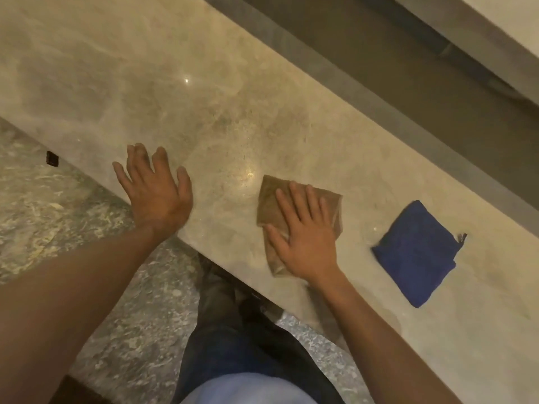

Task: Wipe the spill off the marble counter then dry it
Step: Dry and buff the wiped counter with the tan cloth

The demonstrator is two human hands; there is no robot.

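Here, both hands lie flat — right hand (306, 228) pressing diamond-turned brown cloth (269, 199), left hand (157, 191) on counter (116, 83).

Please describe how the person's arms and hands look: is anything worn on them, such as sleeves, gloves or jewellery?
Both forearms are bare up to the picture's edge, so no sleeves show. The left hand and the right hand wear no gloves, and no rings, watch or bracelet can be seen. The nails look short and unpainted.

Brown cloth (294, 217) partly under right hand (306, 237)
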